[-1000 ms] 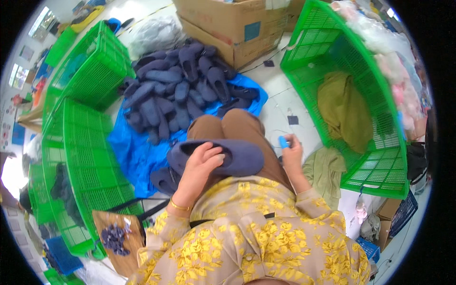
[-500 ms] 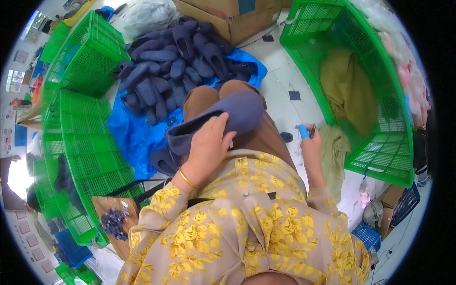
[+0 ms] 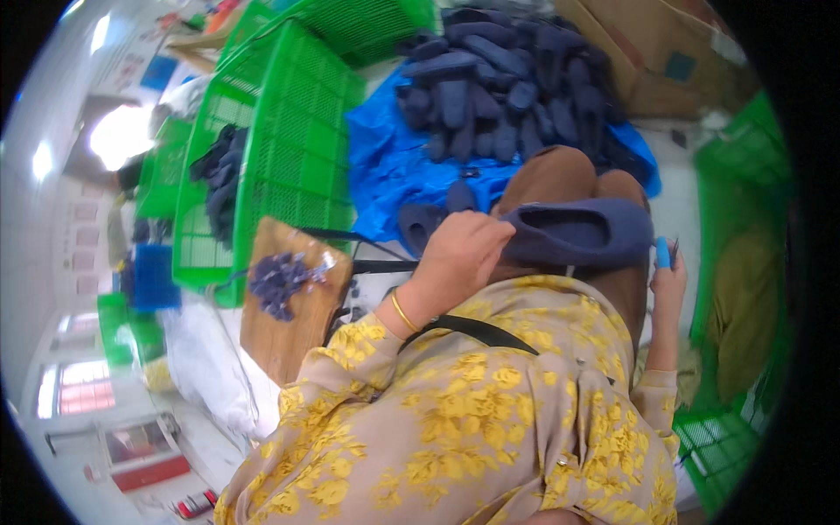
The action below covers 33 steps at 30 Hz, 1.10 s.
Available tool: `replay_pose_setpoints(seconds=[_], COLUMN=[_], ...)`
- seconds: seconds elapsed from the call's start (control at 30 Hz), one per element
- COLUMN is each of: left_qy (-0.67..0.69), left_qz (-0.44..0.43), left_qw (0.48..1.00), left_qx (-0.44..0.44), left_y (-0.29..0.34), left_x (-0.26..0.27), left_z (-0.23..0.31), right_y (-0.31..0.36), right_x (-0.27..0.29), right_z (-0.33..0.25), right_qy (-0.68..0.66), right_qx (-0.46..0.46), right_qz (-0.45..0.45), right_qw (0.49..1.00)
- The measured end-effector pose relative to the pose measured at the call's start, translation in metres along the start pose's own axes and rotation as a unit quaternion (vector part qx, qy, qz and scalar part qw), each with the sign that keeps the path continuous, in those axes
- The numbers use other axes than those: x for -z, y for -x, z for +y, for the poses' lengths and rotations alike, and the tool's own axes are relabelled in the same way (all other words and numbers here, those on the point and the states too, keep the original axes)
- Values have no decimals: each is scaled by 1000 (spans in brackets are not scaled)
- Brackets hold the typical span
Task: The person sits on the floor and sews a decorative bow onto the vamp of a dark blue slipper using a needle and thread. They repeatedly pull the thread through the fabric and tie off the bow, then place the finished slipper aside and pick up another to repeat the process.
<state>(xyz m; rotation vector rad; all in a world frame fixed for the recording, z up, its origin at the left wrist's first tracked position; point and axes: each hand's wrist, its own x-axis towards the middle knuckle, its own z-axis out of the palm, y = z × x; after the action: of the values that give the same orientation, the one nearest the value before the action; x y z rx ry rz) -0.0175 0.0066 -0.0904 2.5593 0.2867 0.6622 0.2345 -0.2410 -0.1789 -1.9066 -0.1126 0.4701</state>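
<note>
A navy fabric slipper (image 3: 573,232) lies across my thighs, its opening up and its toe to the right. My left hand (image 3: 464,258), with a gold bangle at the wrist, is closed at the slipper's heel end. Whether its fingers grip the heel or a small scrap is hidden. Off the slipper's toe, my right hand (image 3: 668,278) is closed around small dark thread snips (image 3: 675,248), their points upward. A blue cover wraps one finger of that hand.
Many navy slippers (image 3: 503,87) are heaped on a blue sheet (image 3: 385,166) ahead. Left stands a green basket (image 3: 302,140); near it a wooden board (image 3: 284,337) carries navy scraps (image 3: 280,284). Olive cloth (image 3: 744,306) lies in the right green basket (image 3: 704,289). A cardboard box (image 3: 656,52) stands at the back.
The view has swung left, bringing the board nearer the middle. The slipper has turned so its opening faces up. My left hand has slid from over the slipper to its heel end.
</note>
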Motion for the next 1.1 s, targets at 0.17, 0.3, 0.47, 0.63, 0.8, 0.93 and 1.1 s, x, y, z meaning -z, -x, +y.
replay_pose_setpoints(seconds=[0.17,0.3,0.47,0.63,0.8,0.93,1.1], left_qy=[-180,-315,-393,-291,-213,176,202], left_qz=[98,132,14,113,190,139,-96], left_qw=[973,845,699,739,791,892,970], left_qx=[106,412,597,597,541,392,91], left_y=[61,130,188,206,137,65,-30], left_x=[67,140,172,174,182,124,45], left_z=[-34,-94,-121,-135,-88,-46,35], right_y=[-13,-9,0,-8,-5,43,113], right_x=[-15,1,1,15,49,35,-14], right_z=[-15,1,4,16,13,-34,-128], right_qy=[-4,-85,-91,-25,11,-64,101], right_qx=[-83,-113,-82,-58,4,192,376], right_qz=[-61,-62,-62,13,158,22,-205], right_qw=[995,988,991,998,987,979,898])
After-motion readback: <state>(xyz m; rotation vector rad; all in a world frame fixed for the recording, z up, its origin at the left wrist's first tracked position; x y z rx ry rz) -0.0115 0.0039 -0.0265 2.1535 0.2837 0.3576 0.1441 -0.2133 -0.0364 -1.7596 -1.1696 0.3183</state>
